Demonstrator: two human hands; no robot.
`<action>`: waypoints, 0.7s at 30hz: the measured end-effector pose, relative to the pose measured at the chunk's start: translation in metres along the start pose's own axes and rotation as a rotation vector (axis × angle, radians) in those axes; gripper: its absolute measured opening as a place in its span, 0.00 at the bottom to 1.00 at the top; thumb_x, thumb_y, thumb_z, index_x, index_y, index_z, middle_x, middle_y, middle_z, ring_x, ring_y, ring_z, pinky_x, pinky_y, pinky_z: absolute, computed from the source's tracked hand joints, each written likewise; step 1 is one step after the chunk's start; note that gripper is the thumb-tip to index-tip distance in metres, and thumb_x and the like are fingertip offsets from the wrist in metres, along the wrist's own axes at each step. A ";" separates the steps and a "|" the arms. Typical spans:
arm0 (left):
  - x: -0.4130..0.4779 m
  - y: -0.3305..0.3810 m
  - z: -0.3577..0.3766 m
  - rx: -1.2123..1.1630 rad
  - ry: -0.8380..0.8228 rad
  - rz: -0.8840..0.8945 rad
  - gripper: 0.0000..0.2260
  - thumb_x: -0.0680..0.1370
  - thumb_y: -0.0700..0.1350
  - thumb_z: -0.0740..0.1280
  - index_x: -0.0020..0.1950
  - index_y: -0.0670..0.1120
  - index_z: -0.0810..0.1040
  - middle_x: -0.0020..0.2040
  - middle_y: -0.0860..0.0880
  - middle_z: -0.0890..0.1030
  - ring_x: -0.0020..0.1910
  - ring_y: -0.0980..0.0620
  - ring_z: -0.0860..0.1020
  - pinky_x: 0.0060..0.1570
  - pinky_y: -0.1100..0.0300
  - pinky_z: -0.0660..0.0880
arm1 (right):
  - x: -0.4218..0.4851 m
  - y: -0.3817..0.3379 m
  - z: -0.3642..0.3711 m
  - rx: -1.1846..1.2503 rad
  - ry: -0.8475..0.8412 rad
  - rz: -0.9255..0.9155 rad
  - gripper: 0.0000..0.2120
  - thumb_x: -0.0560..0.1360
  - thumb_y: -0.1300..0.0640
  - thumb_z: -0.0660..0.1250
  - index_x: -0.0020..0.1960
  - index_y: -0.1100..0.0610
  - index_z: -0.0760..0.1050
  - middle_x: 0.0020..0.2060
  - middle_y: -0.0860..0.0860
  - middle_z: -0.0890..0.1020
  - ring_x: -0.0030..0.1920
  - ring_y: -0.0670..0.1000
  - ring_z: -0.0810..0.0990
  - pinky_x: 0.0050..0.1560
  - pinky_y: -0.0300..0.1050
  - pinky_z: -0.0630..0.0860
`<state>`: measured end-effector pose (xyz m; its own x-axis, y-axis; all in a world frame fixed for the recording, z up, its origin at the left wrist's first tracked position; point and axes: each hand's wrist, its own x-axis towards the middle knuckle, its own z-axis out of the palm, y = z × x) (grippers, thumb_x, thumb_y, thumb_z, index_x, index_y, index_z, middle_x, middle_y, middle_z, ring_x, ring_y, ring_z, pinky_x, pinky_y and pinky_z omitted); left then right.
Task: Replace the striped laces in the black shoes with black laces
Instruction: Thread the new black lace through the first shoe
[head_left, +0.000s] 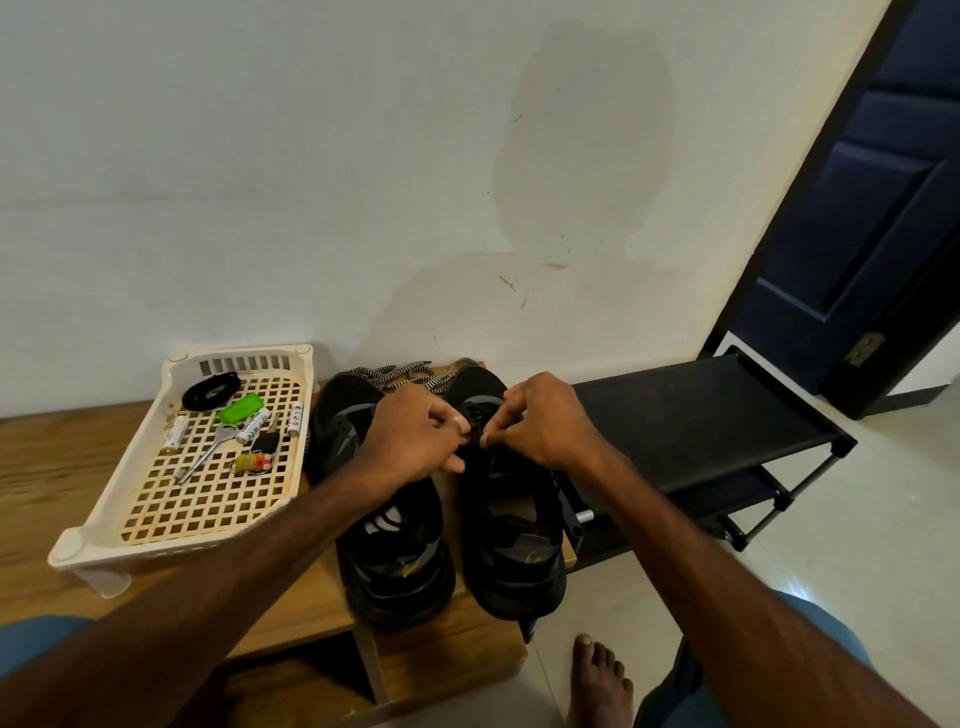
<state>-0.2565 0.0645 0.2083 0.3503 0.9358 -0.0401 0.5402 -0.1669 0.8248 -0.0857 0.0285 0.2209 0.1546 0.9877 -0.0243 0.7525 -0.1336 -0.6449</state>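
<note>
- Thin black lace (474, 435) is pinched in fingers (451, 420) of left hand (415, 439) and right hand (545, 421), over right black mesh shoe (514, 551) on wooden counter (47, 467).
- Black-and-white striped laces (400, 374) lie at far counter edge.
- Risk: eyelet could be skipped or lace twisted, as eyelets are hidden by hands.

Two black shoes stand side by side on the desk (52, 467), toes to the wall, heels toward me. Left shoe (395, 566): upright. Right shoe (519, 566): black lace (475, 439) over the tongue, pinched between my left grip (415, 436) and right grip (545, 421). Striped laces (410, 375), black-and-white, lie loose behind the toes. Second black lace (210, 391) lies coiled in the cream tray (176, 364).
</note>
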 end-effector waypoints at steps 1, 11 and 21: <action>0.002 -0.001 -0.001 0.004 -0.023 0.007 0.05 0.79 0.39 0.71 0.48 0.45 0.86 0.40 0.48 0.87 0.33 0.51 0.86 0.43 0.59 0.84 | 0.000 0.001 0.000 0.019 -0.004 0.002 0.03 0.71 0.59 0.80 0.45 0.57 0.89 0.33 0.43 0.81 0.36 0.33 0.77 0.33 0.25 0.66; 0.012 0.000 -0.013 0.034 0.086 0.100 0.09 0.79 0.37 0.70 0.41 0.48 0.83 0.39 0.48 0.87 0.35 0.58 0.85 0.41 0.65 0.82 | -0.001 0.002 -0.006 -0.104 -0.110 0.016 0.11 0.72 0.65 0.78 0.52 0.56 0.87 0.55 0.50 0.85 0.54 0.47 0.82 0.59 0.44 0.81; 0.028 -0.001 -0.060 -0.585 0.066 0.053 0.04 0.83 0.42 0.60 0.52 0.46 0.74 0.34 0.53 0.73 0.26 0.58 0.70 0.27 0.65 0.70 | -0.002 0.005 -0.024 0.049 -0.010 -0.035 0.05 0.76 0.63 0.74 0.50 0.56 0.85 0.44 0.49 0.86 0.44 0.44 0.84 0.42 0.30 0.77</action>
<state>-0.2925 0.1096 0.2401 0.3065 0.9514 0.0294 0.0050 -0.0324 0.9995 -0.0668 0.0237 0.2355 0.1223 0.9925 -0.0082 0.7253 -0.0950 -0.6818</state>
